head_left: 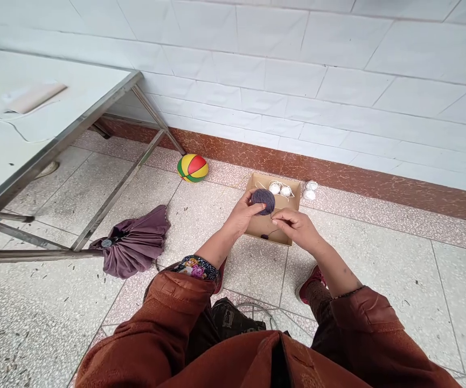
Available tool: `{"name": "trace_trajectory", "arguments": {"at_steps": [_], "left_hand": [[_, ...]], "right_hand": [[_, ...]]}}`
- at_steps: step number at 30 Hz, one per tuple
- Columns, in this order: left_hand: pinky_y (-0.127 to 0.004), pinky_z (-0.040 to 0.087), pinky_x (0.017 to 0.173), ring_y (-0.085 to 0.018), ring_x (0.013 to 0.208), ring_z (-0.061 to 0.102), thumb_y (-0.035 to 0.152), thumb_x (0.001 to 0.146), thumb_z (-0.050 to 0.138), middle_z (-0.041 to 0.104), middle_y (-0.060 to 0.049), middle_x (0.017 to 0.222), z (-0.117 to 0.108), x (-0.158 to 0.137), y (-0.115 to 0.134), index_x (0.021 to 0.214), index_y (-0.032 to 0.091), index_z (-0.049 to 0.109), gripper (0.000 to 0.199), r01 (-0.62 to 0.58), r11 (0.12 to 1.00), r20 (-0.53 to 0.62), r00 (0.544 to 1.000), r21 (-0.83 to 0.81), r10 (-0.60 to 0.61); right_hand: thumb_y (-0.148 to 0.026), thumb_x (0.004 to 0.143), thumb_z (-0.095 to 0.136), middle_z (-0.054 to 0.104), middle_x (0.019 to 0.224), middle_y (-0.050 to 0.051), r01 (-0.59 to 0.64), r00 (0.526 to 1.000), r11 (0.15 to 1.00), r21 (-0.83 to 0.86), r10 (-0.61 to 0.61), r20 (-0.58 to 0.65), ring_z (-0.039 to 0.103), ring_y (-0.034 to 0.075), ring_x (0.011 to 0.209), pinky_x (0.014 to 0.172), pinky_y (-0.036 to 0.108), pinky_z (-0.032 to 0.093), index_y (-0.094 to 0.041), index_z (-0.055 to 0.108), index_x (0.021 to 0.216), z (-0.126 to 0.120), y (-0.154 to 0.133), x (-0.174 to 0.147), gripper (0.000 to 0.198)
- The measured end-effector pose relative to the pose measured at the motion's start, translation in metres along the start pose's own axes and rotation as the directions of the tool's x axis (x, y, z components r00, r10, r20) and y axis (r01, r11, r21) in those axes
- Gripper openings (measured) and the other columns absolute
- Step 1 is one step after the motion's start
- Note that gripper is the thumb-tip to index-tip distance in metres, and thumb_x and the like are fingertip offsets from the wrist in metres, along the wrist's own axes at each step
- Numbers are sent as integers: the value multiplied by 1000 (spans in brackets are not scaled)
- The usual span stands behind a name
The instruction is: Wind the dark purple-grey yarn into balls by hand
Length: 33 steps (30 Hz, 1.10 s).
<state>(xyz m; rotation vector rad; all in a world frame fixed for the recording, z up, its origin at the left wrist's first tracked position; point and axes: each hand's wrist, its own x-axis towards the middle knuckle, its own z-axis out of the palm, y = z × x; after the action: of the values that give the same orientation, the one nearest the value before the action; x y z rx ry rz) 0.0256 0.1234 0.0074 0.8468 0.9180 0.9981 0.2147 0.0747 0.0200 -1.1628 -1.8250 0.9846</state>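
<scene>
My left hand is wrapped round a dark purple-grey ball of yarn, its thumb across the front. Just to the right, my right hand pinches the dark strand that runs from that ball. Both hands are above a shallow cardboard box on the floor. Inside the box, at its far side, lie white yarn balls with loose white strands. A small dark bit of yarn rests near the box's front edge, with a thin strand by it.
Two more white balls sit right of the box by the wall. A striped ball lies near the leg of a metal-framed table on the left. A folded purple umbrella leans at the table's lower bar. My shoes flank the box's near side.
</scene>
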Motion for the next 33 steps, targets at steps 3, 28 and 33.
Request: {"name": "trace_trajectory", "arguments": {"at_steps": [3,28,33], "left_hand": [[-35,46,97,-21,105,61,23,66,72,67,-6,113,1,-2,0,119,18,63,54,-21,975,-5,1000,222,23],[-37,49,95,-21,104,63,26,70,77,68,-7,114,7,-2,-2,118,20,64,51,31,999,85,996,-42,-27],[-39,44,101,-22,107,60,19,66,75,66,-6,116,4,1,-9,123,20,63,58,-76,944,88,995,321,50]], "right_hand": [[-32,94,64,72,86,2,32,999,999,44,-33,4,65,18,77,73,32,50,-25,74,91,-3,-7,0,12],[-37,92,61,69,80,3,-58,992,996,-61,51,-119,62,19,75,72,32,48,-23,69,84,-4,1,-6,18],[-39,92,64,72,85,3,-27,993,1000,9,28,-118,63,20,79,75,35,50,-24,72,86,-13,-4,-6,19]]}}
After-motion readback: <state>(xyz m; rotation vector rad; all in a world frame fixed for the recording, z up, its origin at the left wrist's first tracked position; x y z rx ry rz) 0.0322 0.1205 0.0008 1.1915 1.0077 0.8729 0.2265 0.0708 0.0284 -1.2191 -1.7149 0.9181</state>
